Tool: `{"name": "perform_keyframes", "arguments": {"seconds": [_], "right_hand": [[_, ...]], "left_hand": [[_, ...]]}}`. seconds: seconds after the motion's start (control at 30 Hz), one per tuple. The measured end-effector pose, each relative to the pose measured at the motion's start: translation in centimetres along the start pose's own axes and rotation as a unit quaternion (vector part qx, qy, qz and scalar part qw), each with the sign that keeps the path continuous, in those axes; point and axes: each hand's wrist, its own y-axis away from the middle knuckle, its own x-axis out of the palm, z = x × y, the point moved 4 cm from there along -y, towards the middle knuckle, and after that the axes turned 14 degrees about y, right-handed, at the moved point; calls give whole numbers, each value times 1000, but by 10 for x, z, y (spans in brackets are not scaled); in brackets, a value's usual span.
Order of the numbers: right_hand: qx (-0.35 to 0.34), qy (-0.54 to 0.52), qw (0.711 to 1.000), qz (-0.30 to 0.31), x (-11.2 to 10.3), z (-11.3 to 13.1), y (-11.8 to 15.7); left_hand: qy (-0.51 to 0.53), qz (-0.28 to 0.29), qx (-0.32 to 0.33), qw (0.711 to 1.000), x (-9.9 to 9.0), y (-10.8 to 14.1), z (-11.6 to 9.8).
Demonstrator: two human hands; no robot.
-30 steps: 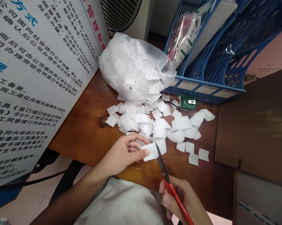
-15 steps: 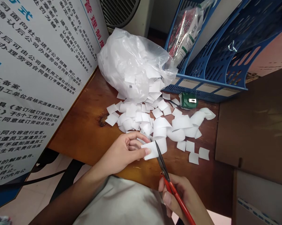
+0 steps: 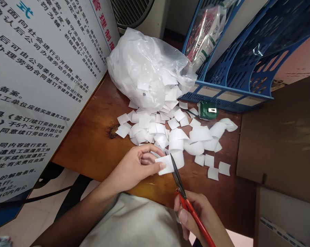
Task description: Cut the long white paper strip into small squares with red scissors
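Between thumb and fingers, my left hand (image 3: 139, 168) pinches the end of a white paper strip (image 3: 165, 165). My right hand (image 3: 196, 214) is closed round the red handles of a pair of scissors (image 3: 180, 183). The dark blades are slightly parted and lie across the strip, just right of my left thumb. Beyond the blades the strip curls up toward a heap of small white paper pieces (image 3: 144, 120) on the wooden table (image 3: 93, 151). A few cut squares (image 3: 213, 173) lie apart to the right.
A clear plastic bag (image 3: 144, 65) holding white pieces opens onto the heap. Behind it is a fan-like grille (image 3: 131, 12). A green tape measure (image 3: 207, 110) sits before a blue file rack (image 3: 229, 90). A printed board (image 3: 41, 85) stands left, a brown box (image 3: 278, 144) right.
The view has shifted very slightly. Both hands, the strip and the scissors hold nearly the same position.
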Motion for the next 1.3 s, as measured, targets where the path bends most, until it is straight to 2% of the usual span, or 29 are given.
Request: {"name": "perform_keyframes", "arguments": {"seconds": [0.2,0.83,1.3], "right_hand": [[12,-6,1000,27,4,-1,-5],[55,-87,994,47,17,-11,-6],[50,-117,991,31,28,-13,-8]], "left_hand": [[-12,-11,1,1000,1,0,-2],[-27,-3,2,1000,-2,0,4],[-39,-8,5,999,-3,4,6]]}}
